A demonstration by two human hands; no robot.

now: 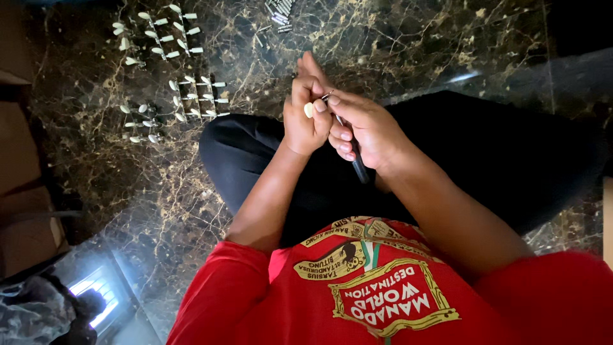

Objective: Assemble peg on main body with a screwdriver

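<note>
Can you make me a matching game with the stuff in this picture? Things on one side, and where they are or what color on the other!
Things:
1. small pale piece
2. dark thin tool
3. rows of little white-tipped pieces
4. shirt sleeve

Matches:
A. bright red
B. laid out on the marble floor
C. pinched in the left hand
D. gripped in the right hand

Pairs: 1-C, 2-D, 3-B, 4-A
</note>
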